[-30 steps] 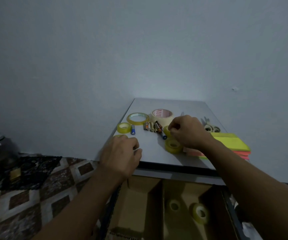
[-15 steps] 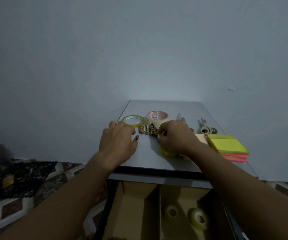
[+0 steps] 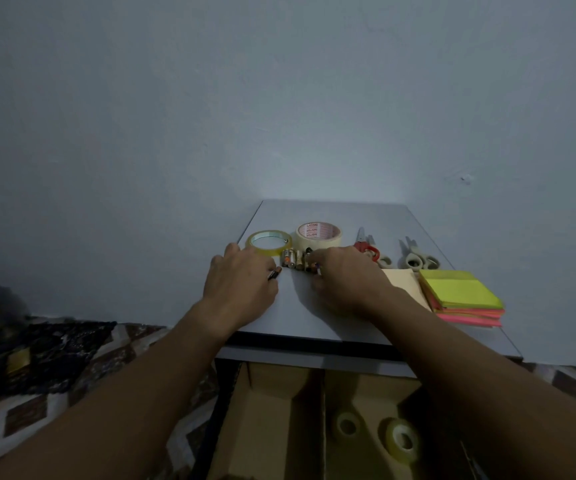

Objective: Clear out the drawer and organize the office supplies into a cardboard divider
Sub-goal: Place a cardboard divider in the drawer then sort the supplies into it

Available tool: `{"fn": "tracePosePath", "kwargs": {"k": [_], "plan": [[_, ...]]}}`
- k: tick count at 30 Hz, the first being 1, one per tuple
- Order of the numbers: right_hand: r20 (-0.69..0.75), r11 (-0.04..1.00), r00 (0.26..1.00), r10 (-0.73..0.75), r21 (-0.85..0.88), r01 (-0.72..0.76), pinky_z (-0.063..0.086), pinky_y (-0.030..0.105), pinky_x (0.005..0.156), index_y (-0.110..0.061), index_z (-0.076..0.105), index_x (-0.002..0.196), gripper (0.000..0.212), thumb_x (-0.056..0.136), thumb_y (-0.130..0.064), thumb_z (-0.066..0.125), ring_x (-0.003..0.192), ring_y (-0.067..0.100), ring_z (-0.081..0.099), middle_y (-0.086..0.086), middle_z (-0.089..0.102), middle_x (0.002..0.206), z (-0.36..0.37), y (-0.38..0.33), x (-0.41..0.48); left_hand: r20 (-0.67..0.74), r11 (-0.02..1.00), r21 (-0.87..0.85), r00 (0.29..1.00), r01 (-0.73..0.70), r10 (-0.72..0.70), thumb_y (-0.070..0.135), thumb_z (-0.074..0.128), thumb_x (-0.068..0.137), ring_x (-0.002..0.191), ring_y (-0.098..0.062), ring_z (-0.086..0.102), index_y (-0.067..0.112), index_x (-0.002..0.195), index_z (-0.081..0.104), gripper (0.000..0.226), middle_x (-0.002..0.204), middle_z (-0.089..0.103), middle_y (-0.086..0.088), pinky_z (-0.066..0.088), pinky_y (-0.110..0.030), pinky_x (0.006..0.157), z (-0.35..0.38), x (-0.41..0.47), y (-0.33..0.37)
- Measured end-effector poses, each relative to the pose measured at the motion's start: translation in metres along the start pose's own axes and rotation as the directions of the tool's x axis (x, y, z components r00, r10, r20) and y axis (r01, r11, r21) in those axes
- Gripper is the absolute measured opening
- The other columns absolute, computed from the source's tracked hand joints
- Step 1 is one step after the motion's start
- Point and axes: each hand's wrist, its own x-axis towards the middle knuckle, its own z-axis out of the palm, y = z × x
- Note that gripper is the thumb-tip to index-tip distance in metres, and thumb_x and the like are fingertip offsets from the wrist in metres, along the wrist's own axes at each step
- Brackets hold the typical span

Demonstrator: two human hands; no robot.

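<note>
Your left hand rests on the worktop, its fingers curled round one dark battery. Your right hand arches over the near end of the battery row. Its fingers are bent, but I cannot tell whether they grasp anything.

Judgement: both hands are gathering the loose cells so that they go down in one batch.

The cardboard divider sits below the worktop's front edge, with two tape rolls in its right compartment. The left compartment is the likely destination for the batteries.

Dim, bluish light; soft shadows beneath the forearms, wide-angle edge distortion.
</note>
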Motion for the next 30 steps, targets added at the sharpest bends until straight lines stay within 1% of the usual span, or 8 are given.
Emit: {"fn": "tracePosePath", "kwargs": {"k": [4,8,11,14,17,21,25,30], "plan": [[0.015,1.0,1.0,0.007,0.001,-0.007,0.048,0.032,0.067,-0.02,0.069,0.113,0.03,0.088,-0.022,0.053,0.09,0.026,0.064,0.008,0.07,0.103,0.003,0.002,0.002,0.013,0.999,0.019,0.999,-0.032,0.032,0.041,0.049,0.097,0.102,-0.026,0.048,0.033,0.115,0.073,0.031,0.109,0.065,-0.003,0.033,-0.033,0.072,-0.003,-0.001,0.001],[0.001,0.999,1.0,0.014,0.047,-0.014,0.056,0.035,0.07,-0.022,0.073,0.098,0.021,0.091,-0.029,0.055,0.081,0.02,0.064,0.004,0.072,0.094,0.002,0.004,0.0,-0.011,0.999,0.025,1.0,-0.024,0.024,0.043,0.053,0.095,0.1,-0.024,0.05,0.029,0.103,0.077,0.029,0.1,0.068,0.0,0.033,-0.033,0.071,-0.005,-0.004,0.003],[-0.009,0.999,1.0,0.017,0.041,-0.017,0.05,0.032,0.071,-0.021,0.067,0.116,0.027,0.092,-0.025,0.054,0.091,0.024,0.063,0.008,0.07,0.105,0.002,0.004,-0.001,-0.027,1.0,0.013,1.0,-0.01,0.01,0.042,0.055,0.094,0.099,-0.023,0.051,0.028,0.099,0.077,0.026,0.097,0.069,0.002,0.034,-0.033,0.072,-0.006,-0.006,0.004],[0.054,0.999,0.998,-0.037,0.002,0.037,0.052,0.037,0.086,-0.032,0.057,0.135,0.043,0.091,-0.033,0.053,0.108,0.026,0.059,0.008,0.066,0.123,0.003,0.002,0.0,-0.04,1.0,-0.006,0.999,0.0,-0.001,0.04,0.055,0.095,0.099,-0.023,0.052,0.028,0.101,0.076,0.025,0.097,0.07,0.001,0.034,-0.033,0.073,-0.007,-0.008,0.005],[0.159,0.994,0.985,-0.071,-0.076,0.084,0.047,0.045,0.097,-0.039,0.051,0.139,0.045,0.095,-0.045,0.046,0.119,0.029,0.051,0.008,0.057,0.134,0.004,0.0,-0.001,-0.029,1.0,-0.031,1.0,0.003,-0.004,0.039,0.056,0.094,0.1,-0.024,0.053,0.03,0.103,0.076,0.023,0.097,0.071,0.001,0.036,-0.034,0.076,-0.011,-0.01,0.007],[0.188,0.987,0.979,-0.081,-0.124,0.106,0.043,0.047,0.098,-0.04,0.056,0.133,0.043,0.096,-0.055,0.04,0.119,0.029,0.046,0.007,0.055,0.134,0.001,-0.004,-0.003,-0.012,1.0,-0.017,1.0,0.002,-0.003,0.038,0.059,0.092,0.097,-0.022,0.053,0.029,0.094,0.077,0.02,0.091,0.069,0.002,0.036,-0.034,0.076,-0.015,-0.011,0.005],[0.186,0.992,0.982,-0.045,-0.108,0.066,0.043,0.049,0.098,-0.033,0.059,0.129,0.057,0.09,-0.07,0.041,0.119,0.03,0.045,0.008,0.057,0.128,-0.002,-0.01,-0.007,-0.011,1.0,-0.02,1.0,0.006,-0.006,0.038,0.06,0.092,0.089,-0.018,0.047,0.029,0.088,0.075,0.018,0.08,0.062,0.006,0.035,-0.034,0.075,-0.017,-0.013,0.003],[0.102,0.996,0.994,-0.028,-0.086,0.037,0.045,0.047,0.096,-0.029,0.066,0.115,0.044,0.09,-0.062,0.05,0.115,0.028,0.048,0.007,0.06,0.118,0.001,-0.011,-0.006,-0.011,1.0,0.009,1.0,-0.021,0.021,0.041,0.059,0.091,0.094,-0.02,0.053,0.027,0.089,0.072,0.02,0.085,0.066,0.003,0.037,-0.035,0.076,-0.018,-0.016,0.002]]}}
